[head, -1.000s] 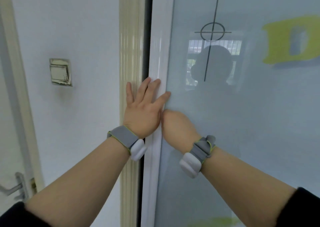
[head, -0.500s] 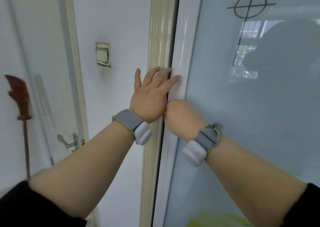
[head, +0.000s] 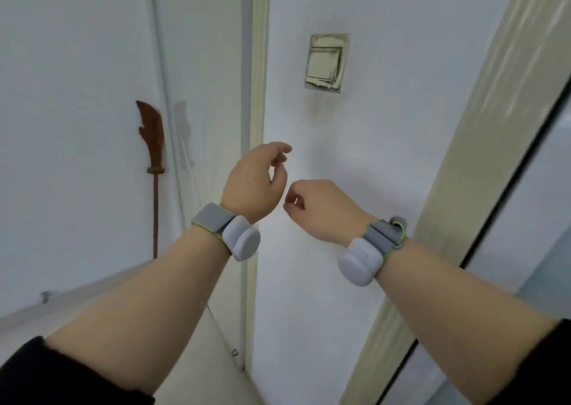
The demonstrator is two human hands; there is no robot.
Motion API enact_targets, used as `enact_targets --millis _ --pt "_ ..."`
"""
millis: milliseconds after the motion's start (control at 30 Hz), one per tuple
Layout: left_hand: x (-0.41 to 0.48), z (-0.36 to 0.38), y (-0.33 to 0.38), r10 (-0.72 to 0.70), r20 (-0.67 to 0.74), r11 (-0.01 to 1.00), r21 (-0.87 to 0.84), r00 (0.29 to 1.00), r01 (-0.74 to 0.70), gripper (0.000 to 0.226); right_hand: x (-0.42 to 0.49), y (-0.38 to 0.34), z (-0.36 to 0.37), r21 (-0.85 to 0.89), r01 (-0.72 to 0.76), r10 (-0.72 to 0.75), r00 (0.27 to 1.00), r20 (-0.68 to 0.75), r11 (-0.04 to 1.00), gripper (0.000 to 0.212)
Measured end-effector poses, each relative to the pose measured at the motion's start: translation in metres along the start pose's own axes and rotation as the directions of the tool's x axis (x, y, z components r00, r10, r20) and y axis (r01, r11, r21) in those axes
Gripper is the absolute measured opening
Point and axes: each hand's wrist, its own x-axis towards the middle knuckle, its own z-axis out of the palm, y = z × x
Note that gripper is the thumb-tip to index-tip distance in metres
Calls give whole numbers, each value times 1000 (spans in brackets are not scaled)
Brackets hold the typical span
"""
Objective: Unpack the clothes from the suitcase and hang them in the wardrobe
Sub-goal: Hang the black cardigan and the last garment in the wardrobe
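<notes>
Grey wristbands [head: 213,220], two: left hand [head: 251,182], right hand [head: 323,208].

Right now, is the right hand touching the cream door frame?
Apart. The head view shows bare white wall between the right hand and the cream door frame.

Both bare forearms reach forward, black sleeves [head: 61,377] ending near the elbows. The left hand [head: 255,182] hangs below the switch [head: 326,61], fingers loosely curled, holding nothing. The right hand [head: 321,210] is just beside it, slightly lower, likewise curled and empty. Grey bands [head: 213,219] wrap both wrists.
</notes>
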Motion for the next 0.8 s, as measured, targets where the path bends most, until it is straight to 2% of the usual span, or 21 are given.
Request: enact_targets --millis 200,433,567,800 --pt "12 -62 -143 -187 4 977 101 982 186 32 128 -56 90 117 106 -120 986 120 987 22" --pt "-2 -99 -215 -351 -9 930 110 936 349 29 185 -79 151 161 149 -184 957 224 976 18" --pt "-9 -124 -266 -462 -56 869 171 885 464 30 234 -106 192 243 201 -273 908 316 949 14" --pt "2 -166 -347 -600 -195 740 233 776 631 29 336 -162 245 342 393 -504 789 351 854 16"
